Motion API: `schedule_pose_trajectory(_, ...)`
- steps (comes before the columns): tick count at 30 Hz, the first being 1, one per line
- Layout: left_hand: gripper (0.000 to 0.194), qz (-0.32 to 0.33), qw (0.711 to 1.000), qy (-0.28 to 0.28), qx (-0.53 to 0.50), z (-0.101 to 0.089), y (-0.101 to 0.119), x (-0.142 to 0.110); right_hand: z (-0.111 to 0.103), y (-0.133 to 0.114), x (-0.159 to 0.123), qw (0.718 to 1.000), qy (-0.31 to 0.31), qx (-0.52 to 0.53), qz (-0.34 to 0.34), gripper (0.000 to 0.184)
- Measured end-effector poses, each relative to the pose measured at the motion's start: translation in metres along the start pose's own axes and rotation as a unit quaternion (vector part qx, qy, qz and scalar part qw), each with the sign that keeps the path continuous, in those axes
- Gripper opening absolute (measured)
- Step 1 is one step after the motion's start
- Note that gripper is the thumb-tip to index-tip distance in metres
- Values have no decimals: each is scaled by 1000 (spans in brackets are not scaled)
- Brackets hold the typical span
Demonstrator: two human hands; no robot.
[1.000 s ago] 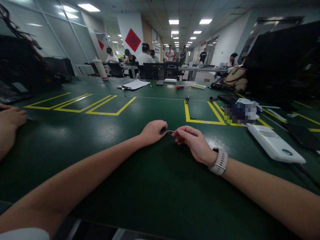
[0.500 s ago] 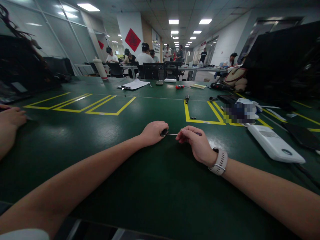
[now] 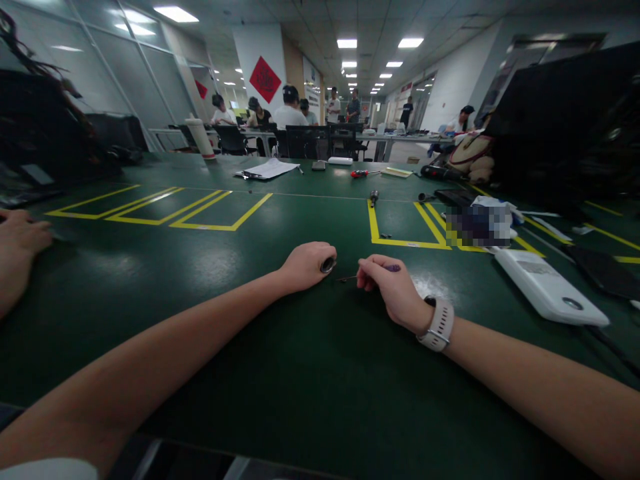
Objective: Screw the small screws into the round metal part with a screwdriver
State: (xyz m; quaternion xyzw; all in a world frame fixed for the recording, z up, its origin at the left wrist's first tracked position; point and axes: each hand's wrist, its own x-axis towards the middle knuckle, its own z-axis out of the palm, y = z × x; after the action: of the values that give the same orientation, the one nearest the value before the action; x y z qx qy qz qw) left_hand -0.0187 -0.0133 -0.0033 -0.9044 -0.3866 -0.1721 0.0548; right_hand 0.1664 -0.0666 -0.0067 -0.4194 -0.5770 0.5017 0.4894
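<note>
My left hand (image 3: 305, 264) rests on the green table (image 3: 300, 373), closed round a small dark round part (image 3: 328, 265) with a shiny rim. My right hand (image 3: 387, 288), with a pale watch on the wrist, pinches a thin small screwdriver (image 3: 370, 272) with a purple handle. The tool's metal tip points left at the round part, a short gap away from it.
A white flat device (image 3: 547, 288) lies to the right, beside a dark tablet (image 3: 605, 270). Yellow tape boxes (image 3: 400, 233) mark the table. Another person's hand (image 3: 20, 240) rests at the far left. Papers, a red-handled tool (image 3: 360, 173) and seated people are far back.
My right hand has drawn the screwdriver back to the right and down, so its tip has come away from the round part. My left hand has barely moved.
</note>
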Motion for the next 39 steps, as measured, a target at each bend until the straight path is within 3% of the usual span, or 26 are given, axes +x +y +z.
schedule_pose_trajectory(9,9,-7,1000,1,-1,0,0,0,-1,1,-1,998,10,5,-56,29)
schedule_pose_trajectory(13,11,-6,1000,13,7,1,-1,-1,0,0,-3,997,-12,16,-71,20)
schedule_pose_trajectory(19,14,-4,1000,20,-2,2,-1,-1,1,0,-4,995,-71,-42,-52,18)
schedule_pose_trajectory(26,14,-20,999,30,-31,1,-1,-2,-2,-5,-4,989,-133,57,-11,20)
schedule_pose_trajectory(30,12,-38,997,31,-55,-1,0,-1,-3,-5,-3,988,-126,84,-16,22)
schedule_pose_trajectory(35,13,-41,997,28,-61,-1,1,0,-3,-8,-7,993,-65,-14,-100,24)
schedule_pose_trajectory(39,11,-30,998,23,-55,1,0,0,1,-12,-13,972,-45,-161,-165,18)
